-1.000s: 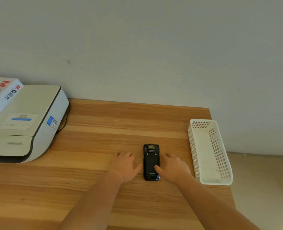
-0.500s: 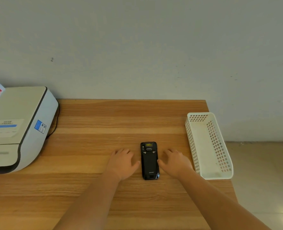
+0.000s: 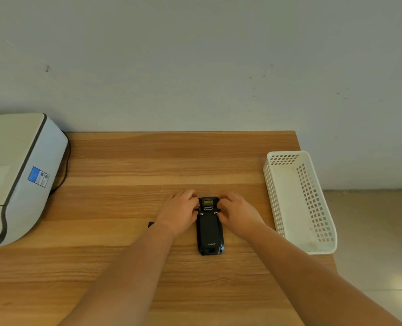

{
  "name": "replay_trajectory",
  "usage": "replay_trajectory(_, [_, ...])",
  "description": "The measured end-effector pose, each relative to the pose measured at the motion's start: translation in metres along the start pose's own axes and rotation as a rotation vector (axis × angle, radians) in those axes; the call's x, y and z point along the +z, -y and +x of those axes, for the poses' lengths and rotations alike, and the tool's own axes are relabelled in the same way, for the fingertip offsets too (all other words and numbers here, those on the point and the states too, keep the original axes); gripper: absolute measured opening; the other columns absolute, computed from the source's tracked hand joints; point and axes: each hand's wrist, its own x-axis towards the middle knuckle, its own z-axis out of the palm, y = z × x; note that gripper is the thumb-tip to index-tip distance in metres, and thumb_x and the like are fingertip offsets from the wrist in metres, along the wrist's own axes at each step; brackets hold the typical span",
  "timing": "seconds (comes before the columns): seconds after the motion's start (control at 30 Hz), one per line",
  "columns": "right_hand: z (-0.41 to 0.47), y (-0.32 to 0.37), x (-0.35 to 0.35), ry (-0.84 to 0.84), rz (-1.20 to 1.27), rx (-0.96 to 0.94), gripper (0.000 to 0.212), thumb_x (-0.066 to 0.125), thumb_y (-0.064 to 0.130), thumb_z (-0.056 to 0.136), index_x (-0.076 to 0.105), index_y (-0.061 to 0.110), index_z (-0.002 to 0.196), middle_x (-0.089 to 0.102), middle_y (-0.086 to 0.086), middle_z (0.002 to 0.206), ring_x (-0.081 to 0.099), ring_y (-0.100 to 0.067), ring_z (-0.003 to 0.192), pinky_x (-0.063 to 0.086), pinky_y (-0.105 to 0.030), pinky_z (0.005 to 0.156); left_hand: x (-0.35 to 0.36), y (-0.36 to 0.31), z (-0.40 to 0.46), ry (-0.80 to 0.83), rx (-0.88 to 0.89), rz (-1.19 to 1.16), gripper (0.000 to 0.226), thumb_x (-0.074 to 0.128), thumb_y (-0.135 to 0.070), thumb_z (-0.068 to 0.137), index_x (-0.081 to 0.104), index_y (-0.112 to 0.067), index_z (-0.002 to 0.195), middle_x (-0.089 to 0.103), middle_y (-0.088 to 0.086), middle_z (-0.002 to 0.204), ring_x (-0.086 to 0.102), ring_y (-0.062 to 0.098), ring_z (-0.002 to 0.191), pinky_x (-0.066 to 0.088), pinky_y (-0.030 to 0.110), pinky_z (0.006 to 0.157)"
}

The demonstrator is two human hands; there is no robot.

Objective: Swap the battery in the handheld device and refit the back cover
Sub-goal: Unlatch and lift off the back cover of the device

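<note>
A black handheld device lies face down on the wooden table, its back cover on and its scanner window pointing away from me. My left hand grips the far left side of the device, thumb at the left latch. My right hand grips the far right side, thumb at the right latch. A small dark thing shows beside my left wrist, mostly hidden.
A white printer stands at the left with a black cable behind it. A white perforated basket, nothing in it, sits at the table's right edge. The wall runs close behind the table.
Both hands moved forward from lying flat beside the device to gripping its far end at the two latches. The camera view shifted slightly; the device stayed in place.
</note>
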Motion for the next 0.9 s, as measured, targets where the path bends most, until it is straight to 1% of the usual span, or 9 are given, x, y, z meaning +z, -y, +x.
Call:
replay_trajectory(0.17, [0.0034,-0.0013,0.0051,-0.035,0.001,-0.047,0.024,0.055,0.025,0.094,0.063,0.016,0.114,0.048,0.002,0.140,0.044,-0.017,0.127,0.049,-0.035,0.095,0.0009,0.0012,0.0006,-0.018,0.040,-0.055,0.022,0.059,-0.029,0.093,0.067,-0.023,0.113,0.050,-0.006,0.136,0.043,0.015,0.126,0.033,0.032,0.106])
replay_trajectory(0.23, [0.0041,-0.0017,0.0046,-0.031,-0.011,-0.069,0.023,0.054,0.025,0.094,0.063,0.015,0.113,0.048,0.001,0.139,0.046,-0.018,0.125,0.051,-0.036,0.092,-0.0004,0.0014,0.0003,-0.020,0.049,-0.062,0.020,0.060,-0.029,0.092,0.068,-0.023,0.109,0.051,-0.005,0.136,0.044,0.015,0.126,0.035,0.032,0.106])
replay_trajectory(0.37, [0.0070,-0.0006,0.0014,-0.009,-0.057,-0.117,0.023,0.053,0.023,0.095,0.064,0.013,0.112,0.049,-0.001,0.137,0.049,-0.020,0.121,0.052,-0.036,0.090,-0.0035,0.0021,0.0001,-0.005,0.070,-0.060,0.020,0.060,-0.031,0.092,0.068,-0.023,0.109,0.050,-0.004,0.138,0.044,0.016,0.127,0.033,0.032,0.108])
replay_trajectory(0.47, [0.0080,0.0008,0.0012,0.005,-0.090,-0.136,0.025,0.050,0.023,0.096,0.064,0.012,0.114,0.049,-0.003,0.137,0.050,-0.022,0.120,0.052,-0.037,0.089,-0.0049,-0.0004,-0.0001,-0.001,0.085,-0.051,0.020,0.059,-0.028,0.093,0.069,-0.021,0.109,0.052,-0.003,0.136,0.049,0.017,0.122,0.039,0.032,0.104])
replay_trajectory(0.53, [0.0073,0.0013,0.0030,0.005,-0.086,-0.131,0.026,0.050,0.024,0.097,0.064,0.011,0.114,0.049,-0.004,0.139,0.051,-0.023,0.120,0.052,-0.037,0.089,-0.0053,-0.0006,-0.0002,0.013,0.092,-0.063,0.020,0.059,-0.027,0.093,0.069,-0.020,0.109,0.051,-0.004,0.139,0.053,0.016,0.119,0.043,0.032,0.101])
replay_trajectory(0.67, [0.0061,0.0013,0.0066,-0.017,-0.050,-0.109,0.023,0.051,0.023,0.096,0.064,0.011,0.112,0.047,-0.003,0.141,0.052,-0.021,0.120,0.051,-0.034,0.090,-0.0043,0.0014,0.0012,0.048,0.092,-0.090,0.022,0.057,-0.027,0.095,0.069,-0.018,0.111,0.046,-0.004,0.147,0.053,0.017,0.122,0.044,0.033,0.101])
replay_trajectory(0.8, [0.0066,0.0010,0.0092,-0.022,-0.042,-0.104,0.023,0.051,0.022,0.096,0.064,0.011,0.111,0.048,-0.003,0.139,0.054,-0.021,0.116,0.053,-0.036,0.087,-0.0050,-0.0012,0.0038,0.060,0.128,-0.024,0.023,0.057,-0.025,0.094,0.070,-0.013,0.109,0.048,0.000,0.145,0.059,0.022,0.113,0.047,0.035,0.095])
replay_trajectory(0.9, [0.0084,0.0009,0.0098,0.003,-0.047,-0.099,0.024,0.050,0.023,0.096,0.063,0.011,0.113,0.047,-0.002,0.139,0.056,-0.021,0.112,0.053,-0.036,0.087,-0.0048,-0.0028,0.0067,0.069,0.171,0.069,0.022,0.058,-0.021,0.093,0.070,-0.010,0.106,0.054,0.007,0.136,0.061,0.027,0.105,0.051,0.039,0.088])
